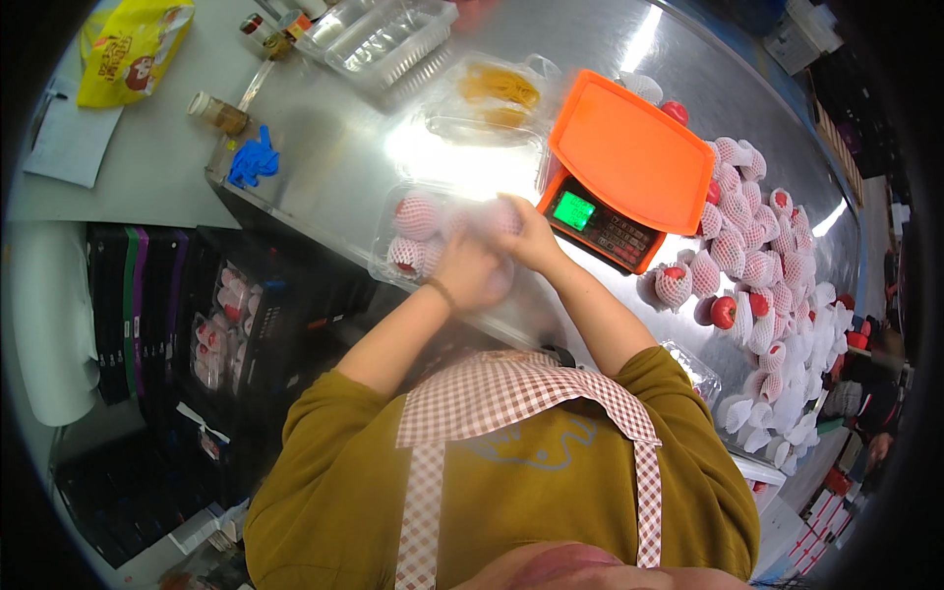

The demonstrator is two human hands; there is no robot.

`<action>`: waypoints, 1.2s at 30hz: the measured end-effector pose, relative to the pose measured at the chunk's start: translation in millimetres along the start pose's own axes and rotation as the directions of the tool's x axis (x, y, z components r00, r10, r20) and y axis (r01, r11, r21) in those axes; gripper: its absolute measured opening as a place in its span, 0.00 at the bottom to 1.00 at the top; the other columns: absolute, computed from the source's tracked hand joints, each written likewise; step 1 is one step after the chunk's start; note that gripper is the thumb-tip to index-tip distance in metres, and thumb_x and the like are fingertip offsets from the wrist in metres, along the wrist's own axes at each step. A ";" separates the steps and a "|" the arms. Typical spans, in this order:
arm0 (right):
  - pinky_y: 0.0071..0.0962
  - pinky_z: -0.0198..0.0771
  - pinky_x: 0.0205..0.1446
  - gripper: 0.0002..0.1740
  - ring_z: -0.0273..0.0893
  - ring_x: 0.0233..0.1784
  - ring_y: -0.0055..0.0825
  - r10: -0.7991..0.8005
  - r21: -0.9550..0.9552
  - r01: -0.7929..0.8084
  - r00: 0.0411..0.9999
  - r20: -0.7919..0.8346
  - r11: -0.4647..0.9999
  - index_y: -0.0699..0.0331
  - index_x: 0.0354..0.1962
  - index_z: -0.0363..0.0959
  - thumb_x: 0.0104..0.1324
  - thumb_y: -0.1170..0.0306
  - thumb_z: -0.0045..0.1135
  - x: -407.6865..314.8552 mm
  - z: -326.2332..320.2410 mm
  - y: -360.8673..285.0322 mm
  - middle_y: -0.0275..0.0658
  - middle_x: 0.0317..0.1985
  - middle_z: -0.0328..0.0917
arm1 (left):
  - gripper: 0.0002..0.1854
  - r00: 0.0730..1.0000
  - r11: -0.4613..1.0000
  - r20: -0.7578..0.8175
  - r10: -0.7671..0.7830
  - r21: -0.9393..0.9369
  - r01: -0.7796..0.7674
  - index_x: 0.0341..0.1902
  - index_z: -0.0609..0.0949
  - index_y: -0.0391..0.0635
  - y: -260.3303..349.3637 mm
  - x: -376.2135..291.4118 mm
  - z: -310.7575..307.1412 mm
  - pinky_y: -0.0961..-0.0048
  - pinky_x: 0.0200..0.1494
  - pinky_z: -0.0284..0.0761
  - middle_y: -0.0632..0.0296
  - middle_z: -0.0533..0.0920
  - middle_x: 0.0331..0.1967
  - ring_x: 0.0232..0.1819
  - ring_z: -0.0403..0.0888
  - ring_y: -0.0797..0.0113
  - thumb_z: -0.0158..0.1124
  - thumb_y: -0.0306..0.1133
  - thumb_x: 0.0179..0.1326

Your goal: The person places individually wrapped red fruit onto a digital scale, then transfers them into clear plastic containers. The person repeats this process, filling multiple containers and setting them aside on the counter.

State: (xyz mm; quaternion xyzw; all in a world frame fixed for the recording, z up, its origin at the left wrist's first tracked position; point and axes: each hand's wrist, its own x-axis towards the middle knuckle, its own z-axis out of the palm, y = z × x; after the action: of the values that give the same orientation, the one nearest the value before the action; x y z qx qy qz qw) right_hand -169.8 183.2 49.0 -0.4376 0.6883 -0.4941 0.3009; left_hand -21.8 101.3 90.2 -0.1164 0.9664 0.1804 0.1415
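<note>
A clear plastic clamshell tray [378,254] lies at the near edge of the metal table, its lid [483,158] folded back. Red fruits in white foam nets, probably apples, fill its left part, among them one netted fruit [417,216]. My right hand [532,234] curls around another netted fruit [498,218] over the tray's right part. Just left of it, my left hand [476,271] bends over the tray against the fruit. Haze blurs this area, and the left fingers are partly hidden, so their grip is unclear.
An orange digital scale [634,151] stands right of the tray. Beyond it spreads a pile of netted fruit [759,243]. Rubber bands [505,88] in a bag, stacked clear trays [391,37], a blue glove [254,158] and a jar [217,113] lie farther left. Black crates [162,295] stand below.
</note>
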 end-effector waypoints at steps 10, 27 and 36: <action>0.55 0.47 0.76 0.39 0.51 0.76 0.48 -0.155 -0.698 0.237 0.971 0.179 0.676 0.54 0.63 0.65 0.51 0.65 0.63 -35.0 -7.2 0.7 0.43 0.70 0.61 | 0.32 0.957 0.924 -0.271 -0.102 -0.383 -0.010 0.62 0.75 0.44 -36.7 -37.9 -0.2 0.46 0.70 0.57 0.50 0.74 0.63 0.66 0.69 0.49 0.69 0.44 0.54; 0.41 0.49 0.75 0.38 0.51 0.77 0.39 0.478 0.660 -0.375 0.878 0.029 0.650 0.62 0.72 0.52 0.74 0.48 0.45 -48.0 -3.0 47.0 0.43 0.74 0.54 | 0.44 0.805 -0.156 0.171 -0.569 -0.983 0.099 0.69 0.67 0.46 -179.5 14.6 -42.9 0.68 0.56 0.63 0.66 0.80 0.39 0.43 0.72 0.69 0.33 0.72 0.68; 0.52 0.28 0.78 0.47 0.37 0.81 0.41 0.530 0.733 -0.408 0.845 0.077 0.545 0.57 0.75 0.41 0.72 0.36 0.35 -10.8 0.0 11.3 0.46 0.76 0.48 | 0.42 0.720 -0.123 0.086 -0.689 -0.992 0.001 0.53 0.79 0.46 -215.8 -13.2 -0.6 0.66 0.54 0.61 0.69 0.76 0.39 0.41 0.68 0.70 0.33 0.73 0.67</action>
State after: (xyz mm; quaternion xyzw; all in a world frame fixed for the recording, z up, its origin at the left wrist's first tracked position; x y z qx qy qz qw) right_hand -168.5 194.3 38.2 -0.0419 0.5478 -0.6575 0.5156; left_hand 49.9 -92.5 26.8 -0.4856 0.4706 0.7137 -0.1826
